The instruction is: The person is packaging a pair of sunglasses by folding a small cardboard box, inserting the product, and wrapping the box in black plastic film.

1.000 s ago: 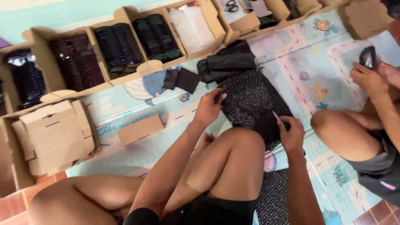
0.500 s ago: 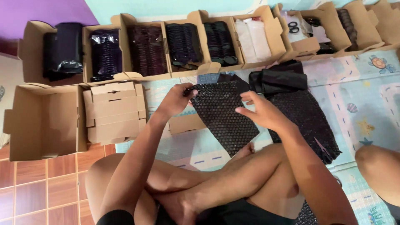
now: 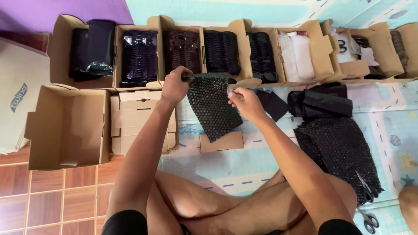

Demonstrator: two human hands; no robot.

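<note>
I have a sheet of black bubble wrap (image 3: 213, 109) held up in front of me, hanging above the play mat (image 3: 261, 174) and a small flat box (image 3: 221, 142). My left hand (image 3: 174, 85) is closed in a fist on its top left corner; my right hand (image 3: 244, 101) pinches the top right edge between thumb and fingertips. The sheet hangs slack and slightly skewed, its lower corner pointing at the small box.

I judge this to be the step of squaring up one wrap sheet before anything goes into it. The next move calls for keeping both corners tight and level so the sheet does not fold on itself.

Just to my right lies the pile of wrap (image 3: 339, 152), with black pouches (image 3: 322, 102) above it and scissors (image 3: 368, 217) by my knee. A row of cartons (image 3: 244, 32) holding dark goods runs across the top. To my left sit an open empty box (image 3: 69, 126) and a stack of flat boxes (image 3: 139, 117), which crowd the left arm.
</note>
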